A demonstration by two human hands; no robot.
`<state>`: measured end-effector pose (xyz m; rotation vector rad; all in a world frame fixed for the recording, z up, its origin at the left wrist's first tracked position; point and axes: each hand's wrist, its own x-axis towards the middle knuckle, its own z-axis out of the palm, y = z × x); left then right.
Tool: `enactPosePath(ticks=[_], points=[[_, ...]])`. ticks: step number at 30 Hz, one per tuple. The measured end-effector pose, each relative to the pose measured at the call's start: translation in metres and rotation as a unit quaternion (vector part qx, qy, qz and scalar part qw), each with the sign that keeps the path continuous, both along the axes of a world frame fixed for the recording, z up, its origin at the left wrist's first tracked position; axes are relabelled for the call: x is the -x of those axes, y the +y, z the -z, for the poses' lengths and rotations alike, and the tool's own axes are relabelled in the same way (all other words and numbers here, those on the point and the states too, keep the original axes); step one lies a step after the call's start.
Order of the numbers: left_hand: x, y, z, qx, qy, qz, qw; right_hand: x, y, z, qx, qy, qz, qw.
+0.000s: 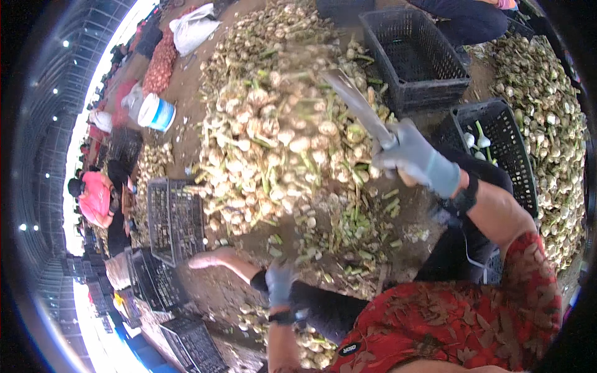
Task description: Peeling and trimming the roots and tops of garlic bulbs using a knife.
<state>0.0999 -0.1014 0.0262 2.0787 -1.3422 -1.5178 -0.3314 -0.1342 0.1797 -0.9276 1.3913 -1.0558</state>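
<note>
My right hand (410, 156), in a grey glove, grips the handle of a broad-bladed knife (359, 105). Its metal blade points up and left over a large heap of garlic bulbs with stems (270, 144). My left hand (280, 279), gloved too and blurred, is low beside my bare lower leg, short of the heap's near edge; whether its fingers hold anything is unclear. Cut green stem pieces (354, 228) litter the ground between my hands. Trimmed garlic bulbs (482, 141) with short stems lie in a black plastic crate (524, 172) right of my right hand.
Another black crate (433, 88) stands beyond the heap's right side. More crates (172, 224) stand at the left, near a white and blue bucket (161, 114). A second garlic heap (550, 107) lies far right. A person in pink (95, 198) works at left; another person's leg (475, 21) shows top right.
</note>
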Motion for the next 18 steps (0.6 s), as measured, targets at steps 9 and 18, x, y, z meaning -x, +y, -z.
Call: enactPosePath(ticks=[9, 18], points=[[0.264, -0.137, 0.171, 0.179, -0.065, 0.268, 0.944, 0.027, -0.003, -0.030, -0.044, -0.096, 0.102, 0.989], [0.246, -0.110, 0.118, 0.225, -0.066, 0.204, 0.951, 0.018, 0.007, -0.013, -0.026, -0.101, 0.070, 0.992]])
